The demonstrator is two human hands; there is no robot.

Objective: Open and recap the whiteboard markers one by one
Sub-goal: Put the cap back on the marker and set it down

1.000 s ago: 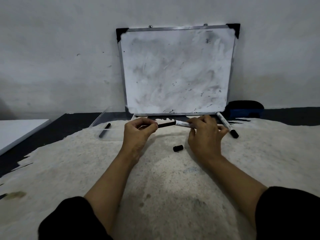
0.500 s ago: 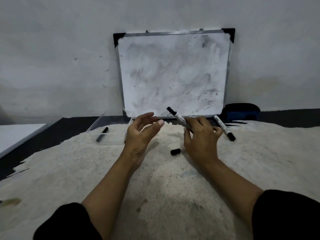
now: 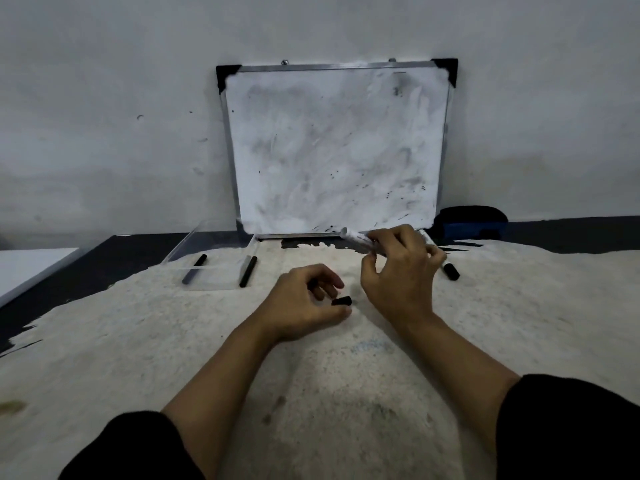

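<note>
My right hand (image 3: 398, 271) is raised over the mat and grips a white whiteboard marker (image 3: 358, 238) whose free end points up and left toward the whiteboard. My left hand (image 3: 301, 306) rests on the mat with thumb and fingertips pinched around a loose black cap (image 3: 342, 301) that lies there. A capped marker (image 3: 450, 270) lies behind my right hand, partly hidden by it. Two more markers (image 3: 194, 269) (image 3: 248, 270) lie in a clear tray (image 3: 207, 237) at the left.
A smudged whiteboard (image 3: 336, 150) leans on the wall behind the mat. A blue and black eraser (image 3: 471, 221) sits at its right foot. A white panel's edge (image 3: 31, 268) shows at the far left. The pale mat (image 3: 311, 393) covers a dark tabletop.
My left hand has let go of the marker and dropped down to the loose cap on the mat. My right hand has kept the marker and turned it lower.
</note>
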